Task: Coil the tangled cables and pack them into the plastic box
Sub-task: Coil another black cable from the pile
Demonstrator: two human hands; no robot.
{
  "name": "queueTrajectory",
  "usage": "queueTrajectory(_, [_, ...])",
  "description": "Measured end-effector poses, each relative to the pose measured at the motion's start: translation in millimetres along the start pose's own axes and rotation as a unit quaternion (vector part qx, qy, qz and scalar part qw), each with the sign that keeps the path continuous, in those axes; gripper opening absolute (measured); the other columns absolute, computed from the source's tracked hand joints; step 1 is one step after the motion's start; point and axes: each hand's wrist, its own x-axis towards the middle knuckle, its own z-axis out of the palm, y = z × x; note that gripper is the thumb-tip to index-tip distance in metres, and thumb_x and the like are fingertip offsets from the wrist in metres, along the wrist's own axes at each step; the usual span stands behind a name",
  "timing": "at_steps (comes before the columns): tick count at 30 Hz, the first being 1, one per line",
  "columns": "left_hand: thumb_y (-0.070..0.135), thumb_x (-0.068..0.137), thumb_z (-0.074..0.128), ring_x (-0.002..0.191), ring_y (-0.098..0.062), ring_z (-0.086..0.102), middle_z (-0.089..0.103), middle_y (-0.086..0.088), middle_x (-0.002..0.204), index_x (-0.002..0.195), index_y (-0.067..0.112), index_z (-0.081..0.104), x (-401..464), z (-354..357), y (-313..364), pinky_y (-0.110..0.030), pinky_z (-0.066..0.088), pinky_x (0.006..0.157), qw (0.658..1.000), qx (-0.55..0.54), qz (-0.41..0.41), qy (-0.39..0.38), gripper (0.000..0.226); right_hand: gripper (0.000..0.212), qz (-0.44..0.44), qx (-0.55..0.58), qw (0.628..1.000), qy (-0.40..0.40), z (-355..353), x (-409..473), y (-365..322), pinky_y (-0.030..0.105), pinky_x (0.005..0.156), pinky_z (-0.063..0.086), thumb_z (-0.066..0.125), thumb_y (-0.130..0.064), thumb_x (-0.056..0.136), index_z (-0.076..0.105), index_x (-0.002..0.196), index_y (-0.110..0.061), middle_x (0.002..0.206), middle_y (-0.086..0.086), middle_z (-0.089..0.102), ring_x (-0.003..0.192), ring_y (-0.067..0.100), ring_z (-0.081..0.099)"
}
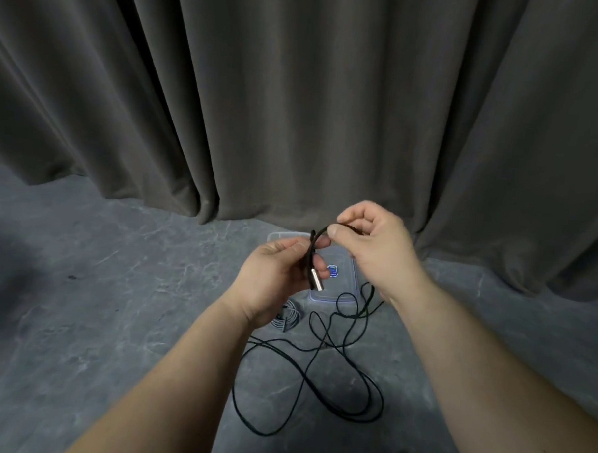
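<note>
Cables: the black cable (309, 381) sprawls in loose loops just in front of the plastic box (336, 286). Left hand (271, 276) grips its metal plug end (316, 282); right hand (372, 243) pinches the cord above the box. Crossed loops could tighten into knots if pulled.

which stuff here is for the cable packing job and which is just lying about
For the job:
- thin black cable with a silver metal plug, held in the left hand and right hand
- small coiled grey cable
- clear plastic box

Just there:
- dark grey pleated curtain
- grey marbled floor
</note>
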Motion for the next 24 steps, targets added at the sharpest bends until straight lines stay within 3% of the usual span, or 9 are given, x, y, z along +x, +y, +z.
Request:
queueTrajectory(4, [0.012, 0.099, 0.038, 0.062, -0.016, 0.059, 0.054, -0.004, 0.066, 0.11, -0.002, 0.063, -1.2, 2.9, 3.7, -0.028, 0.055, 0.068, 0.997, -0.061, -0.019, -0.039, 0.031, 0.013, 0.014, 0.0, 0.998, 0.058, -1.5, 3.1, 9.8, 0.015, 0.062, 0.045, 0.076, -0.018, 0.079, 0.064, 0.074, -0.02, 0.068, -0.005, 0.065, 0.063, 0.003, 0.057])
queueTrajectory(7, [0.017, 0.09, 0.045, 0.061, -0.014, 0.059, 0.052, -0.001, 0.064, 0.111, 0.0, 0.063, -2.3, 2.7, 7.9, -0.031, 0.056, 0.069, 0.992, -0.101, -0.038, -0.072, 0.032, 0.013, 0.049, 0.029, 0.997, 0.048, 3.0, 3.1, 12.4, 0.016, 0.059, 0.046, 0.071, -0.018, 0.084, 0.066, 0.073, -0.022, 0.067, -0.01, 0.067, 0.063, -0.001, 0.06])
queueTrajectory(11, [0.019, 0.083, 0.048, 0.052, -0.009, 0.054, 0.048, 0.002, 0.057, 0.105, 0.0, 0.063, -1.3, 4.1, 11.9, -0.024, 0.053, 0.055, 0.981, -0.177, -0.046, -0.059, 0.032, 0.025, 0.118, 0.102, 0.988, -0.002, 13.0, -1.4, 18.1, 0.052, 0.077, 0.054, 0.058, -0.012, 0.094, 0.068, 0.073, -0.023, 0.091, 0.015, 0.072, 0.081, 0.029, 0.068])
queueTrajectory(12, [0.02, 0.084, 0.048, 0.05, -0.007, 0.052, 0.047, 0.003, 0.056, 0.101, 0.001, 0.063, -0.6, 4.2, 12.2, -0.022, 0.05, 0.053, 0.979, -0.194, -0.044, -0.05, 0.03, 0.023, 0.13, 0.115, 0.985, -0.016, 15.4, -3.0, 17.6, 0.052, 0.076, 0.054, 0.056, -0.013, 0.095, 0.067, 0.077, -0.022, 0.095, 0.02, 0.072, 0.079, 0.032, 0.068])
queueTrajectory(14, [0.021, 0.092, 0.044, 0.048, -0.005, 0.049, 0.045, 0.004, 0.055, 0.096, 0.003, 0.063, 2.1, 3.0, 12.4, -0.019, 0.046, 0.049, 0.977, -0.209, -0.041, -0.028, 0.026, 0.018, 0.145, 0.111, 0.983, -0.024, 18.7, -4.4, 16.9, 0.035, 0.059, 0.053, 0.054, -0.016, 0.097, 0.064, 0.082, -0.019, 0.096, 0.021, 0.072, 0.066, 0.028, 0.066])
queueTrajectory(16, [0.023, 0.1, 0.038, 0.046, -0.004, 0.046, 0.043, 0.005, 0.054, 0.092, 0.005, 0.062, 4.9, 1.5, 11.6, -0.018, 0.043, 0.048, 0.979, -0.199, -0.038, -0.001, 0.031, 0.018, 0.15, 0.1, 0.984, -0.016, 20.1, -3.8, 16.9, 0.023, 0.045, 0.042, 0.054, -0.015, 0.097, 0.062, 0.081, -0.018, 0.086, 0.018, 0.072, 0.056, 0.024, 0.061])
queueTrajectory(20, [0.022, 0.099, 0.041, 0.046, -0.006, 0.047, 0.043, 0.005, 0.054, 0.093, 0.004, 0.062, 4.7, 3.3, 9.7, -0.019, 0.045, 0.05, 0.982, -0.185, -0.025, 0.012, 0.028, 0.017, 0.152, 0.067, 0.986, 0.0, 19.9, -4.3, 17.3, 0.022, 0.042, 0.037, 0.055, -0.016, 0.096, 0.06, 0.079, -0.015, 0.057, 0.0, 0.063, 0.042, 0.013, 0.052])
queueTrajectory(24, [0.019, 0.091, 0.046, 0.048, -0.005, 0.049, 0.044, 0.005, 0.054, 0.095, 0.005, 0.061, 4.5, 1.1, 11.6, -0.02, 0.047, 0.055, 0.973, -0.231, -0.011, -0.002, 0.02, 0.021, 0.121, 0.002, 0.993, 0.004, 19.9, -3.8, 21.7, 0.021, 0.044, 0.038, 0.057, -0.023, 0.095, 0.063, 0.074, -0.019, 0.058, -0.002, 0.061, 0.043, 0.011, 0.051])
